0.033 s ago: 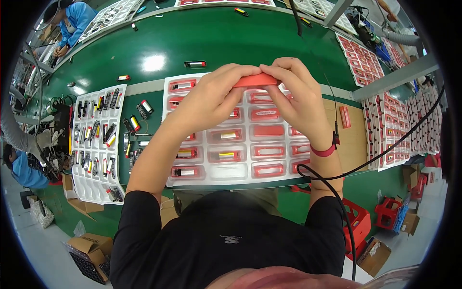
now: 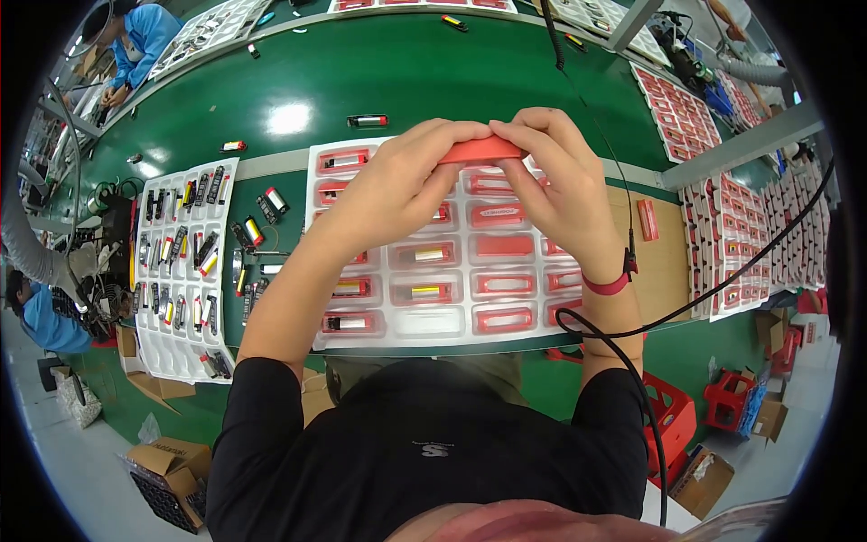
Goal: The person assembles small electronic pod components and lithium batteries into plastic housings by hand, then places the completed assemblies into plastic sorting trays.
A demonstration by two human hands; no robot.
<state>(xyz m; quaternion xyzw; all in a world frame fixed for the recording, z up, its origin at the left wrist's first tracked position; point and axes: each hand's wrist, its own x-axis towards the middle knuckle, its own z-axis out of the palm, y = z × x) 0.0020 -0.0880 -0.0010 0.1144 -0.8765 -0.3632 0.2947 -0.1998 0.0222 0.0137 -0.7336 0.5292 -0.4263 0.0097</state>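
Between both hands, above the white tray, I hold a long red plastic casing (image 2: 480, 151). My left hand (image 2: 405, 179) pinches its left end, with the thumb below and the fingers along the top. At its right end my right hand (image 2: 562, 181) grips it the same way; the two index fingertips nearly meet on top. Beneath lies the white blister tray (image 2: 429, 321), its pockets holding red casings, some with a battery and circuit board inside. One front pocket shows only white plastic. My hands hide part of the tray's far rows.
At left, a second white tray (image 2: 181, 357) carries small circuit boards with batteries; loose ones (image 2: 253, 232) lie beside it. Beyond runs a green belt (image 2: 361, 72) with scattered boards. A red casing (image 2: 647, 219) rests on a brown board. Stacked trays (image 2: 730, 244) stand right. A black cable (image 2: 713, 312) crosses my right forearm.
The battery piece on the green belt has shifted very slightly right, and the cord hanging at the top has moved a little. My hands and the red casing keep their hold.
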